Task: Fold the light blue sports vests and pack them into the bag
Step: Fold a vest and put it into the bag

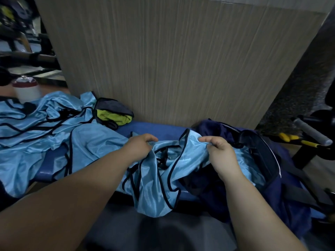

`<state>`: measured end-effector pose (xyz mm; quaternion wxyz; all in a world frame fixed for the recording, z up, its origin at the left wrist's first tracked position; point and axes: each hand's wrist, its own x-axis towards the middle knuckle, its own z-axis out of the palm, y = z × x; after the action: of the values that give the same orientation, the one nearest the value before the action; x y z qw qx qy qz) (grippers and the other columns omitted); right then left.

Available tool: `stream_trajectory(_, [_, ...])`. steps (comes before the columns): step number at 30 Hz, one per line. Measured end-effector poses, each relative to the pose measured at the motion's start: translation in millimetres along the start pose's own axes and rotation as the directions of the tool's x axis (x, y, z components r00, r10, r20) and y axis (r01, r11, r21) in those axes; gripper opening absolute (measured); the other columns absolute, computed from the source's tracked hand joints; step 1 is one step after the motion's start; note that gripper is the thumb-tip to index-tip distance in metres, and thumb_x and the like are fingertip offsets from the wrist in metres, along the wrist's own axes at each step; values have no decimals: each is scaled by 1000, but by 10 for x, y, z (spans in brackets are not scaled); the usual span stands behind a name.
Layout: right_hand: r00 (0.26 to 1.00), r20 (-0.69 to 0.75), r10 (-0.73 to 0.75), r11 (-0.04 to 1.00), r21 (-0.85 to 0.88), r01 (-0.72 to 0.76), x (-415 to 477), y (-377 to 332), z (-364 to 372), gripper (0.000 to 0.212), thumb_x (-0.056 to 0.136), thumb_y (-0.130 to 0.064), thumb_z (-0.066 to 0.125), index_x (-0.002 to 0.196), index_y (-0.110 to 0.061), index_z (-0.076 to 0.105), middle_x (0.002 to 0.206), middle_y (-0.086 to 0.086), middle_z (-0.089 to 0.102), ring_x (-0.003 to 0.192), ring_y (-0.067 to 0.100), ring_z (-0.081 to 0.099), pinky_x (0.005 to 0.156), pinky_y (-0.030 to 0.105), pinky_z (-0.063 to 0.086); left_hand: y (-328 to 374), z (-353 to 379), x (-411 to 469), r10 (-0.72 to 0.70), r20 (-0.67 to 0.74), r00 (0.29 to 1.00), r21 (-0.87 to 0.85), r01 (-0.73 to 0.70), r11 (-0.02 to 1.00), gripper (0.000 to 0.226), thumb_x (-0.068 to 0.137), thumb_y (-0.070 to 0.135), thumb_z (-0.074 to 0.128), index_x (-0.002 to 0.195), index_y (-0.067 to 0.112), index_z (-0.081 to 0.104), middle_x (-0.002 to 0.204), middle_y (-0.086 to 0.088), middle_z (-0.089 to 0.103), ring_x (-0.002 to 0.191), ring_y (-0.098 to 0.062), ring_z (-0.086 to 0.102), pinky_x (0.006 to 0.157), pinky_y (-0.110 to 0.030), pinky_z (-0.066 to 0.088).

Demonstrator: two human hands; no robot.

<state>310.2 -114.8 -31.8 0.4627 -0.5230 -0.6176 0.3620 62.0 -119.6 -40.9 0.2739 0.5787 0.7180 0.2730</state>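
A light blue sports vest (155, 187) with black trim lies crumpled across the blue bench, one end hanging over the front edge. My left hand (140, 145) grips its upper left part. My right hand (220, 153) pinches its upper right edge, close to the mouth of the dark navy bag (268, 160). The bag stands open at the right end of the bench, with light blue cloth showing inside it. A heap of several more light blue vests (41, 127) is spread over the left side.
A blue padded bench (155, 130) stands against a tall wood-grain panel (163, 60). A small dark pouch with a yellow-green cloth (113, 115) lies by the panel. A white container with a red band (27, 91) is at far left. Yellow-handled tools (290, 137) lie at right.
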Motion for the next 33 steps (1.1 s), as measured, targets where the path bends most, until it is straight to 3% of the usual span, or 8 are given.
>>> stream_trajectory(5, [999, 53, -7, 997, -74, 11, 40, 24, 11, 19, 83, -16, 77, 93, -31, 70, 99, -1, 70, 78, 5, 66, 73, 19, 51, -103, 50, -25, -37, 13, 999, 43, 36, 998, 49, 93, 34, 62, 138, 22, 48, 136, -3, 52, 109, -15, 53, 83, -21, 38])
stream_trajectory(9, [997, 74, -24, 973, -228, 40, 31, 32, 38, 15, 81, -12, 79, 76, -25, 72, 83, -8, 72, 71, 1, 63, 64, 5, 43, -108, 52, -31, -100, -1, 995, -123, 99, 988, 58, 87, 49, 66, 136, 22, 49, 133, -3, 52, 98, -11, 48, 84, -24, 37])
stream_trajectory(13, [982, 101, -160, 854, -484, 189, 19, 78, 92, 15, 88, -17, 67, 78, -28, 64, 95, -8, 63, 80, 7, 55, 68, 14, 35, -91, 35, -37, -96, -41, 995, -121, 90, 989, 45, 86, 31, 70, 128, 24, 54, 109, -3, 59, 83, -14, 57, 70, -25, 44])
stream_trajectory(17, [956, 42, -290, 862, -422, 280, -35, 45, 119, 18, 93, -14, 59, 84, -29, 56, 80, -13, 57, 78, 13, 50, 70, 26, 37, -33, 12, -46, -90, -33, 995, -323, 74, 943, 20, 91, 12, 60, 105, 26, 65, 84, -2, 57, 60, -14, 51, 55, -23, 43])
stream_trajectory(22, [956, -42, -289, 928, -259, 269, -74, -42, 108, 29, 100, -13, 44, 84, -37, 48, 61, -6, 50, 51, 6, 45, 48, 17, 35, 228, -99, -92, -30, 37, 999, -551, 45, 834, 50, 88, -8, 39, 112, 28, 64, 73, -2, 48, 40, -8, 38, 38, -20, 30])
stream_trajectory(26, [964, -10, -265, 957, -124, 262, -68, -69, 117, 28, 101, -11, 42, 88, -33, 52, 58, -9, 43, 49, 5, 39, 47, 16, 31, 405, -144, -131, 68, 81, 994, -617, -3, 787, 58, 81, -8, 40, 111, 34, 67, 75, -6, 52, 60, -19, 45, 53, -26, 37])
stream_trajectory(30, [952, 68, -299, 950, -76, 304, -98, -93, 136, 6, 95, -33, 61, 90, -30, 59, 70, -8, 53, 60, 2, 45, 59, 15, 37, 503, -143, -229, 188, 175, 967, -727, -2, 687, 63, 75, -11, 40, 105, 35, 71, 100, -15, 55, 91, -30, 51, 81, -43, 41])
stream_trajectory(33, [954, 121, -273, 961, -19, 277, -136, -126, 192, 10, 84, -43, 72, 88, -36, 66, 70, -20, 59, 65, -3, 52, 64, 10, 39, 568, -137, -318, 290, 225, 930, -757, -20, 653, 69, 80, -19, 32, 115, 30, 67, 112, -18, 58, 98, -32, 57, 83, -36, 49])
